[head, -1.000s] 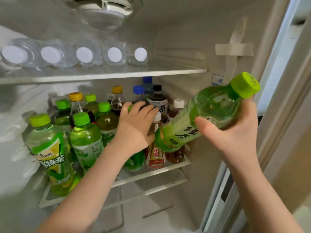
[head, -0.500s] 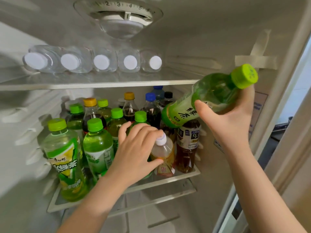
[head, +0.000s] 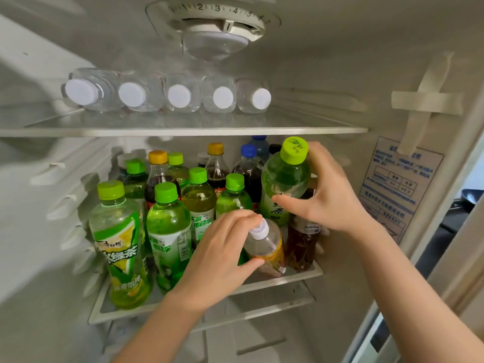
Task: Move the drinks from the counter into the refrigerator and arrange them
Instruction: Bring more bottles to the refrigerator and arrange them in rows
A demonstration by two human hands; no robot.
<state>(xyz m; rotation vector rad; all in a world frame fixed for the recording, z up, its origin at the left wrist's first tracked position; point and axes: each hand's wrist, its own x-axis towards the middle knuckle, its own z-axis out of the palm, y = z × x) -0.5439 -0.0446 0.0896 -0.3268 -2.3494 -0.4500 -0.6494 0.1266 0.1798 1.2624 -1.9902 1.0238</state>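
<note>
My right hand [head: 327,195] grips a green tea bottle [head: 284,182] with a lime cap, held almost upright above the right part of the middle shelf [head: 282,280]. My left hand [head: 225,252] holds a small white-capped bottle with an orange label [head: 267,247] at the shelf's front. Right of it stands a dark brown tea bottle [head: 301,244], partly hidden by my right hand. Several green-capped bottles [head: 167,231] and dark soda bottles [head: 217,169] fill the rest of this shelf.
Several clear water bottles [head: 180,96] lie on their sides on the top shelf [head: 183,131], caps facing me. A temperature dial [head: 217,22] sits on the ceiling. The fridge's right wall carries a blue sticker [head: 400,184]. Below the middle shelf is open space.
My right hand swung the green tea bottle from tilted sideways to nearly upright and brought it down under the top shelf. My left hand shifted onto the small white-capped bottle.
</note>
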